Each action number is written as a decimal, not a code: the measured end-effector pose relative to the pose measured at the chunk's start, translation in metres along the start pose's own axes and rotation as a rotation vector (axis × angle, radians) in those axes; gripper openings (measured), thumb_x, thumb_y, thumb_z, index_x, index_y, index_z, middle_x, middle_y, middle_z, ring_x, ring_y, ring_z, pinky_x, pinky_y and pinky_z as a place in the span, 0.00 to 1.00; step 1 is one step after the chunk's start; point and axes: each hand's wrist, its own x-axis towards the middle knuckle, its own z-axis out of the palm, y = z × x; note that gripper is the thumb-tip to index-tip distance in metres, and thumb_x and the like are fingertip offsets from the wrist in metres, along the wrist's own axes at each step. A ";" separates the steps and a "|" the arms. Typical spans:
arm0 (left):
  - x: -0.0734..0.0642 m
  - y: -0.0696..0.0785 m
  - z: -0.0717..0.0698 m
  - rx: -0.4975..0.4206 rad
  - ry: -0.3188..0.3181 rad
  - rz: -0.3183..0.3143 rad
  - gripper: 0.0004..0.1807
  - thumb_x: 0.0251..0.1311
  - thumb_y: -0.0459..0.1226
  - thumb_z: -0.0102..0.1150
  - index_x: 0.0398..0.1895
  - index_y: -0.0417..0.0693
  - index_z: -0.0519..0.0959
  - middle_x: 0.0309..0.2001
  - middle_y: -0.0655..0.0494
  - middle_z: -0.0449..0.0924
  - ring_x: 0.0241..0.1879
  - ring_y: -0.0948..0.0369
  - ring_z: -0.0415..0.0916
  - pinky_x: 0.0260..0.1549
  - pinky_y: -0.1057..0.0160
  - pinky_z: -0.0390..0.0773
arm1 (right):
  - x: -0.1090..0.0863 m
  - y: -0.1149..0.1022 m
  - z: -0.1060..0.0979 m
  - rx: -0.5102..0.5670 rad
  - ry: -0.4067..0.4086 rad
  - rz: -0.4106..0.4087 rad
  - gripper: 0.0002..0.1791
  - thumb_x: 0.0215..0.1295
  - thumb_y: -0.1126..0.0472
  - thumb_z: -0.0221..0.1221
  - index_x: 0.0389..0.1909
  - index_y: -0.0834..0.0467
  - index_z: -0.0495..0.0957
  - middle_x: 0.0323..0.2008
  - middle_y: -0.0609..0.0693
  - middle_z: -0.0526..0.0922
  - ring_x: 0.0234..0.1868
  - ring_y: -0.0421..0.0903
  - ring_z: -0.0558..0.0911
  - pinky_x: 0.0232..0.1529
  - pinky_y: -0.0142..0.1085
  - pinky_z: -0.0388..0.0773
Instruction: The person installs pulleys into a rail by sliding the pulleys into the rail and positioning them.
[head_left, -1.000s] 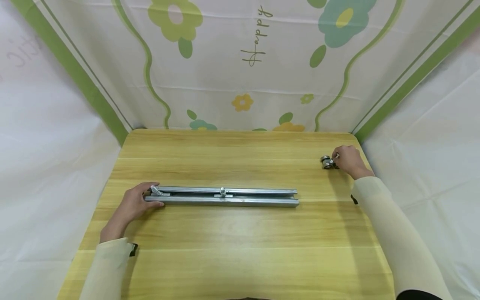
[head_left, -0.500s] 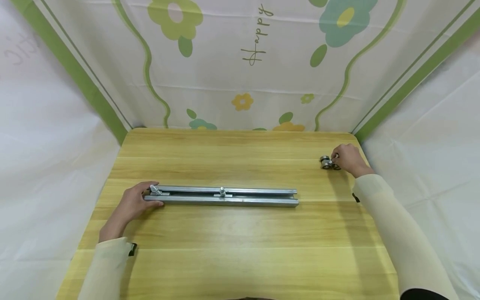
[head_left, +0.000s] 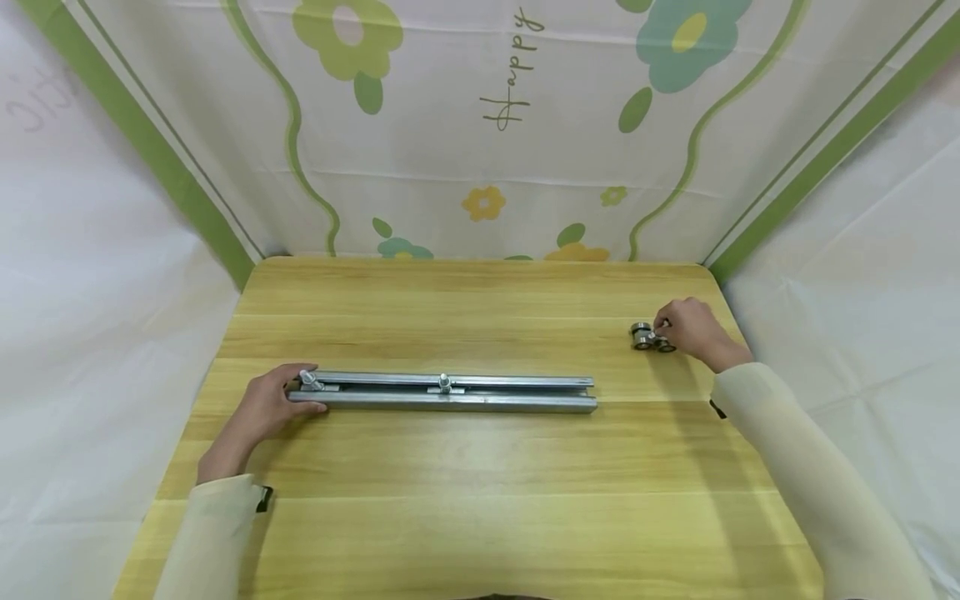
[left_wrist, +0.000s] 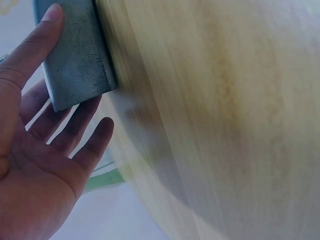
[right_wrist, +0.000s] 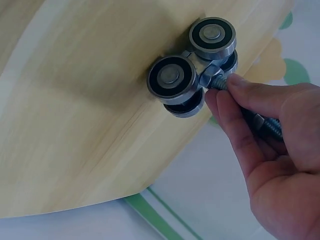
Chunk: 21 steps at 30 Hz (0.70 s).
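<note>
A silver slotted metal rail (head_left: 517, 403) lies across the table, its slot facing up. My left hand (head_left: 264, 407) grips its left end, thumb on the near side and fingers on the far side; the left wrist view shows the rail's side wall (left_wrist: 80, 55) under the thumb. Two bolts stand in the slot: a leaning one (head_left: 311, 381) by that hand and an upright one (head_left: 445, 382) near mid-length. At the table's right, my right hand (head_left: 697, 332) pinches the threaded bolt (right_wrist: 220, 82) of a roller trolley (right_wrist: 172, 77) with several bearing wheels. Whether its wheels touch the table is unclear.
The wooden table (head_left: 480, 508) has rounded far corners. Behind it hangs a white flowered cloth (head_left: 420, 142) with green stripes, and plain white cloth (head_left: 862, 275) flanks the right side.
My right hand has shifted the roller trolley slightly left and toward me. The left hand and the rail have stayed in place.
</note>
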 end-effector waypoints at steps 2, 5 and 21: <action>0.000 0.000 0.000 -0.001 0.003 0.002 0.42 0.54 0.43 0.83 0.69 0.35 0.76 0.68 0.27 0.74 0.64 0.28 0.72 0.61 0.29 0.74 | -0.004 -0.005 -0.001 -0.003 -0.001 -0.013 0.02 0.67 0.71 0.69 0.37 0.66 0.89 0.37 0.62 0.90 0.33 0.56 0.87 0.39 0.57 0.85; 0.000 0.000 0.001 -0.003 0.008 0.006 0.41 0.54 0.42 0.83 0.69 0.35 0.76 0.68 0.27 0.74 0.64 0.28 0.72 0.61 0.29 0.74 | -0.009 -0.012 -0.001 -0.015 0.003 -0.038 0.03 0.66 0.71 0.69 0.38 0.66 0.90 0.37 0.61 0.91 0.33 0.54 0.87 0.38 0.55 0.86; 0.000 -0.002 0.001 -0.011 0.008 0.007 0.42 0.54 0.43 0.83 0.69 0.35 0.76 0.68 0.27 0.74 0.65 0.28 0.71 0.62 0.29 0.73 | -0.042 -0.066 0.008 -0.025 -0.018 -0.186 0.04 0.61 0.71 0.74 0.35 0.61 0.91 0.32 0.53 0.91 0.25 0.37 0.83 0.28 0.39 0.84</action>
